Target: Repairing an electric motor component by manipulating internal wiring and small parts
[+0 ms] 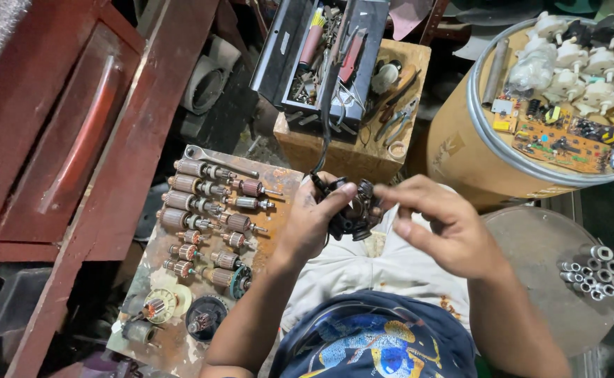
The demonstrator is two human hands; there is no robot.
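My left hand (pixel 315 218) grips a small black motor part (pixel 352 210) with a dark cable running up from it toward the toolbox. My right hand (pixel 438 222) is at the part's right side, thumb and fingertips pinching or touching its upper edge. Both hands are held above my lap, over light trousers. Part of the black piece is hidden behind my left fingers.
A rusty board (pixel 181 329) at left carries several motor armatures (pixel 193 203) and a wrench (pixel 219 159). An open toolbox (pixel 321 52) rests on a wooden block (pixel 363 150). A drum (pixel 475 154) holds circuit boards (pixel 559 143) and white parts. Metal tubes (pixel 594 271) lie on a round lid.
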